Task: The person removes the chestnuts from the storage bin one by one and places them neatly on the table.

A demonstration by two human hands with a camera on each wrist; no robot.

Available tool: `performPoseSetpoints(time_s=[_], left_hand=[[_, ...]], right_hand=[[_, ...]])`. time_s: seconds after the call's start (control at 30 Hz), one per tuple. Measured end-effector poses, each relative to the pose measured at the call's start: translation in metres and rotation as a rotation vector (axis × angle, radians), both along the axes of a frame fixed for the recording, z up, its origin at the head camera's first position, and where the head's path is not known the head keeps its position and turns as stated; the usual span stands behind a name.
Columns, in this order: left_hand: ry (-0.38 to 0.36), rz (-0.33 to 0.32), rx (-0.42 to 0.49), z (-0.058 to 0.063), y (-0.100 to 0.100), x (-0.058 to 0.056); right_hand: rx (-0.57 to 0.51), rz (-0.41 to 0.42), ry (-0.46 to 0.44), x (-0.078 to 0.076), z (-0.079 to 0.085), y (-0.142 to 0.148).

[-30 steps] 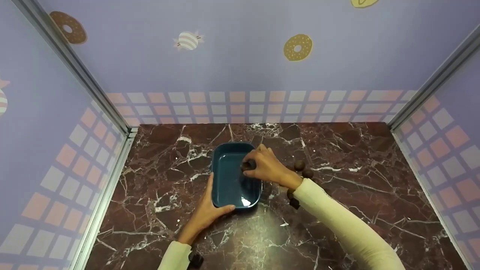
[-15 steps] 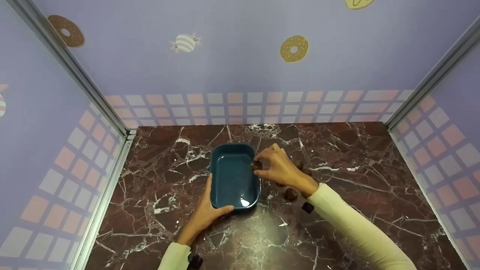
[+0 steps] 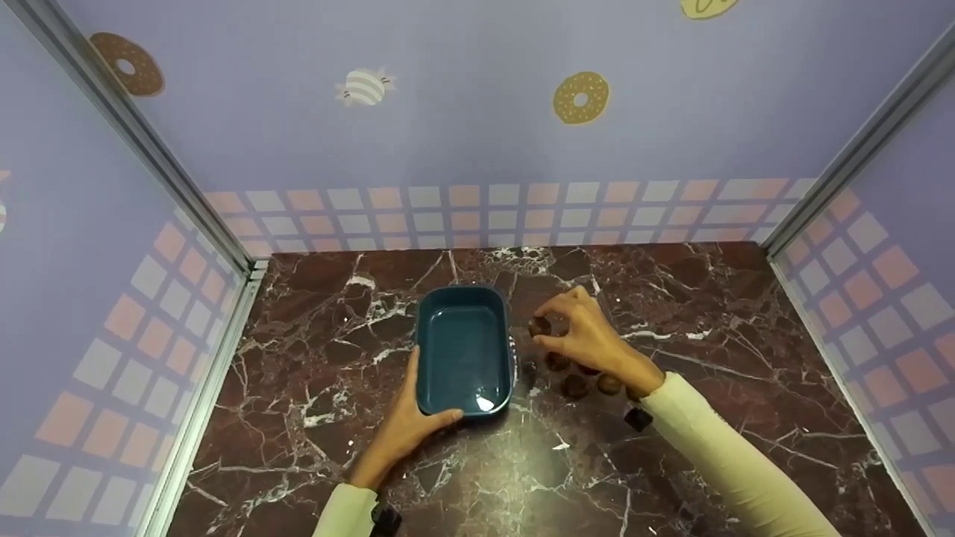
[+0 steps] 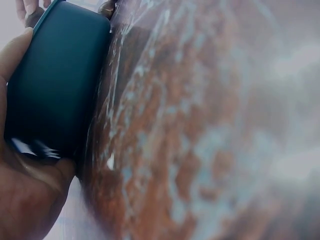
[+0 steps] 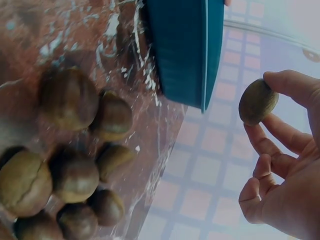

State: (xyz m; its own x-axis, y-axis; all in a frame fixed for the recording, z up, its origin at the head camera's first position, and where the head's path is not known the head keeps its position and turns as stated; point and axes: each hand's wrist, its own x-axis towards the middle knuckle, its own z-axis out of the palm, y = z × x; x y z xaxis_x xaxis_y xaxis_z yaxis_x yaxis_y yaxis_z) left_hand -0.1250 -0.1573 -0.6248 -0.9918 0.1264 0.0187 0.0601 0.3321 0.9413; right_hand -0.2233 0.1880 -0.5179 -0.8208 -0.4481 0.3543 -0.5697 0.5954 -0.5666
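A teal rectangular baking dish (image 3: 466,350) stands upright on the marble-patterned table. My left hand (image 3: 414,419) grips its near left corner, thumb at the near rim and fingers along the left side. To the right of the dish, my right hand (image 3: 595,339) pinches a brown chestnut (image 5: 257,101) between thumb and fingertips, held above the table and apart from the dish. Several loose chestnuts (image 5: 75,175) lie clustered on the table below that hand; in the head view the hand and wrist partly cover them.
The table (image 3: 321,447) has a dark red marble pattern with white veins. Lilac walls (image 3: 462,134) with painted sweets and checks close it in at the back and on both sides. A dark wrist device (image 3: 638,419) sits under the right sleeve.
My right hand has moved right, from over the dish to above the loose chestnuts, still pinching a chestnut. More of the loose chestnuts now show. My left hand and the dish have stayed in place.
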Motion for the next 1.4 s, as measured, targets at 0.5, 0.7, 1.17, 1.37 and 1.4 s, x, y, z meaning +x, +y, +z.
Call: performPoseSetpoints(time_s=[0.5,0.7,1.17,1.37,1.4], left_hand=[[-0.021,-0.003,-0.011,0.001,-0.002,0.001],[-0.023,-0.007,-0.013,0.001,-0.001,0.0],[0.005,-0.005,-0.013,0.001,-0.001,0.0],[-0.003,-0.004,-0.007,0.0,-0.001,0.0],[-0.005,-0.005,-0.006,0.001,-0.001,0.0]], right_hand=[[-0.009,-0.121,-0.078,0.0,-0.012,0.045],[0.025,-0.192,-0.137,-0.001,-0.018,0.067],[0.081,-0.28,-0.136,-0.003,-0.056,0.12],[0.118,-0.311,-0.174,-0.001,-0.069,0.136],[0.125,-0.311,-0.176,-0.001,-0.07,0.138]])
